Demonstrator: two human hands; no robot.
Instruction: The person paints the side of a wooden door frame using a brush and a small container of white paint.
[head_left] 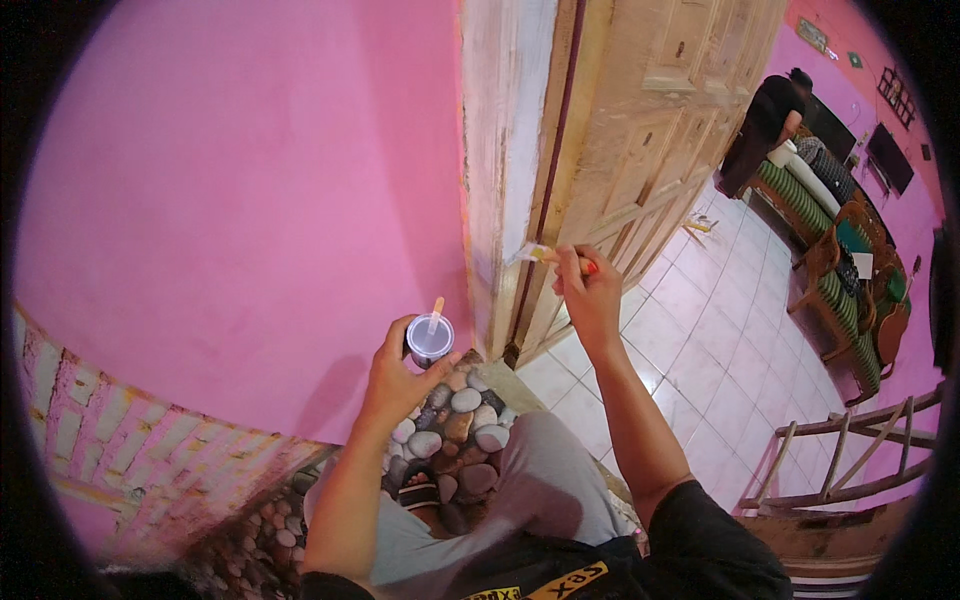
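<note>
My left hand (395, 375) is wrapped round a small round tub of light grey paint (429, 343), held upright in front of the pink wall. A flat wooden stick (437, 312) leans out of it. In my right hand (595, 305) is a paintbrush (540, 254), gripped by its handle, which has a red end. Its pale bristles meet the door frame (510, 180), whose front face is whitish. Beside the frame, the bare wooden panel door (640, 150) stands open.
A pink wall (240, 180) rises on the left above rough brickwork (120, 430). Below me lies a pebble-patterned floor (465, 425). Past the door are white tiles (690, 330), a wooden ladder (850, 450), striped seats (835, 290) and a bending person in dark clothes (765, 125).
</note>
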